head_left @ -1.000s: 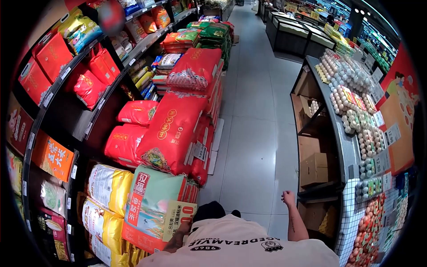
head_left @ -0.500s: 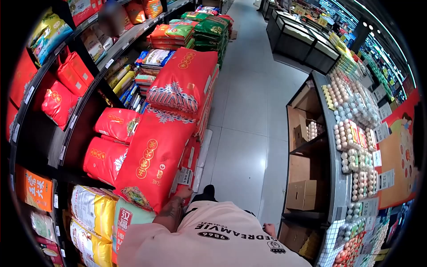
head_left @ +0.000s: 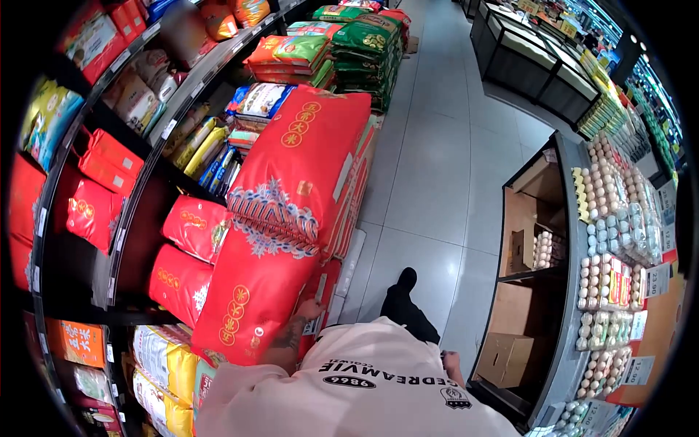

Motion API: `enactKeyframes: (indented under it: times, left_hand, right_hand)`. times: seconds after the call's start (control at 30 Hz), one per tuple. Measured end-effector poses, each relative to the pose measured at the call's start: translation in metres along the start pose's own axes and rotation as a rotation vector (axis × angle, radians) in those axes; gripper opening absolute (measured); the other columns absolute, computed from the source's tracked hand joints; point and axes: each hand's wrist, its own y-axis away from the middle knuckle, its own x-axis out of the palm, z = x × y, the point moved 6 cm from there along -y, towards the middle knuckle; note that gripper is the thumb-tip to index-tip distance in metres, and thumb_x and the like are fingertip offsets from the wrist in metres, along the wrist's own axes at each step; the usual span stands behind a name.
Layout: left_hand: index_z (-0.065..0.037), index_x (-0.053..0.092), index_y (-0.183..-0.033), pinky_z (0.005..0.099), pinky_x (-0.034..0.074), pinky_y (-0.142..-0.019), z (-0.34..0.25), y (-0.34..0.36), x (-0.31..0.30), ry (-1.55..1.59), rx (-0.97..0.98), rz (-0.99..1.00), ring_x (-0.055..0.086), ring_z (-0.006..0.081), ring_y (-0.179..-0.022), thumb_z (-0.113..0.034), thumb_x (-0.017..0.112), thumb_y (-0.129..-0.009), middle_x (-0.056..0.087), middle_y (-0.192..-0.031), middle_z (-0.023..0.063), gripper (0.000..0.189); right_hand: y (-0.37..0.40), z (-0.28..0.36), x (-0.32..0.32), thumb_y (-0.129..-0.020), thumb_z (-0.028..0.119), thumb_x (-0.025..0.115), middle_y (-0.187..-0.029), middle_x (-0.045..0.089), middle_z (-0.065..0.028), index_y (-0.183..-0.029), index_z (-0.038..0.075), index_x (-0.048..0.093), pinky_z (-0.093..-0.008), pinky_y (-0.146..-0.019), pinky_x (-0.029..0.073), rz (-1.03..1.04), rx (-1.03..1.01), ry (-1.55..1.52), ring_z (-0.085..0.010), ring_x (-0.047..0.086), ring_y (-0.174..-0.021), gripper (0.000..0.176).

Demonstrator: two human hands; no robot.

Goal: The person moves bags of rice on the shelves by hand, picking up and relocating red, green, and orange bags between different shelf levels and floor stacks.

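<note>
My left hand (head_left: 310, 309) is low beside the stack of red rice bags (head_left: 255, 291), in front of a white price card (head_left: 312, 326). Its fingers are too small and blurred to read, and contact with the card is unclear. At my right side, my right hand (head_left: 451, 363) hangs by the hem of my light shirt (head_left: 364, 393), near the egg stand; its fingers look bent, but I cannot make out their state. Another large red bag (head_left: 306, 160) lies on top of the stack.
Shelves (head_left: 156, 138) with bagged goods line the left. Green bags (head_left: 364, 54) are stacked farther along. On the right, a stand (head_left: 575, 291) holds egg packs (head_left: 604, 280) above a cardboard box (head_left: 504, 360). Grey floor tiles (head_left: 422, 189) run between, with black counters (head_left: 535, 58) beyond.
The view has shifted, with the egg stand now farther right and the green bags nearer. My dark-trousered leg and shoe show farther forward. Both hands remain low at my sides.
</note>
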Motion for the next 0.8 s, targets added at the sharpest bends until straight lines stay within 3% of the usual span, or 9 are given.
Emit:
enactKeyframes:
  times: [0.13, 0.2, 0.3, 0.37, 0.43, 0.53, 0.57, 0.67, 0.8]
  left_hand:
    - [-0.009, 0.066, -0.098, 0.0424, 0.050, -0.078, 0.011, 0.011, 0.014, -0.209, -0.154, 0.245, 0.063, 0.0349, -0.087, -0.038, 0.052, -0.080, 0.063, -0.093, 0.0227, 0.037]
    - [-0.009, 0.065, -0.100, 0.0424, 0.049, -0.078, 0.019, -0.017, 0.027, -0.380, 0.009, 0.369, 0.062, 0.0352, -0.089, -0.040, 0.052, -0.080, 0.063, -0.094, 0.0228, 0.039]
    - [-0.008, 0.065, -0.101, 0.0412, 0.048, -0.080, -0.003, -0.070, 0.004, -0.281, -0.098, 0.164, 0.062, 0.0344, -0.090, -0.039, 0.053, -0.081, 0.063, -0.093, 0.0227, 0.039]
    - [-0.006, 0.064, -0.102, 0.0388, 0.048, -0.082, -0.068, -0.089, -0.033, 0.073, -0.296, 0.008, 0.063, 0.0325, -0.090, -0.037, 0.054, -0.082, 0.064, -0.092, 0.0214, 0.039]
    - [-0.004, 0.064, -0.103, 0.0372, 0.047, -0.082, -0.130, -0.128, -0.054, 0.341, -0.212, -0.075, 0.063, 0.0311, -0.089, -0.033, 0.056, -0.083, 0.064, -0.093, 0.0209, 0.036]
    - [-0.004, 0.064, -0.101, 0.0352, 0.048, -0.080, -0.237, -0.173, -0.103, 0.225, -0.015, -0.152, 0.063, 0.0286, -0.089, -0.028, 0.057, -0.083, 0.064, -0.093, 0.0208, 0.030]
    - [-0.003, 0.063, -0.101, 0.0352, 0.048, -0.079, -0.249, -0.205, -0.106, 0.176, 0.096, -0.126, 0.063, 0.0287, -0.088, -0.027, 0.057, -0.083, 0.065, -0.092, 0.0184, 0.031]
    - [-0.003, 0.064, -0.098, 0.0353, 0.048, -0.079, -0.295, -0.276, -0.127, 0.280, -0.014, -0.085, 0.063, 0.0278, -0.086, -0.025, 0.058, -0.081, 0.065, -0.089, 0.0155, 0.028]
    - [-0.003, 0.064, -0.099, 0.0356, 0.048, -0.074, -0.361, -0.383, -0.170, 0.224, 0.312, -0.159, 0.063, 0.0272, -0.082, -0.024, 0.058, -0.082, 0.065, -0.086, 0.0162, 0.028]
  right_hand:
    - [-0.098, 0.088, -0.035, -0.084, 0.020, 0.052, -0.064, 0.060, -0.0119, -0.075, -0.003, 0.059, -0.0323, -0.039, 0.045, 0.060, 0.000, 0.026, -0.0213, 0.058, -0.046, 0.026]
    - [-0.148, 0.155, -0.058, -0.083, 0.020, 0.054, -0.061, 0.060, -0.0122, -0.071, -0.003, 0.060, -0.0341, -0.039, 0.046, 0.080, -0.062, 0.108, -0.0232, 0.057, -0.044, 0.027]
    - [-0.216, 0.280, -0.099, -0.082, 0.025, 0.053, -0.061, 0.059, -0.0108, -0.071, -0.001, 0.059, -0.0331, -0.040, 0.047, 0.010, -0.212, 0.168, -0.0206, 0.058, -0.046, 0.029]
    - [-0.239, 0.364, -0.124, -0.081, 0.023, 0.053, -0.057, 0.056, -0.0074, -0.070, 0.001, 0.059, -0.0302, -0.040, 0.044, -0.047, -0.380, 0.095, -0.0178, 0.057, -0.046, 0.025]
    - [-0.260, 0.437, -0.142, -0.083, 0.020, 0.053, -0.055, 0.054, -0.0049, -0.070, 0.002, 0.059, -0.0272, -0.040, 0.040, -0.052, -0.500, -0.027, -0.0140, 0.052, -0.045, 0.022]
    - [-0.259, 0.524, -0.147, -0.084, 0.018, 0.053, -0.059, 0.055, -0.0049, -0.074, 0.002, 0.060, -0.0255, -0.040, 0.038, -0.055, -0.592, -0.174, -0.0127, 0.051, -0.046, 0.020]
    - [-0.254, 0.541, -0.148, -0.085, 0.018, 0.053, -0.060, 0.056, -0.0051, -0.076, 0.002, 0.060, -0.0250, -0.040, 0.038, -0.053, -0.610, -0.216, -0.0125, 0.051, -0.047, 0.020]
    - [-0.291, 0.544, -0.136, -0.085, 0.017, 0.052, -0.062, 0.057, -0.0057, -0.078, 0.001, 0.060, -0.0244, -0.040, 0.039, -0.030, -0.581, -0.090, -0.0126, 0.050, -0.045, 0.019]
    - [-0.331, 0.474, -0.111, -0.082, 0.020, 0.053, -0.062, 0.059, -0.0094, -0.077, 0.001, 0.061, -0.0300, -0.042, 0.046, -0.027, -0.245, 0.130, -0.0177, 0.057, -0.047, 0.021]
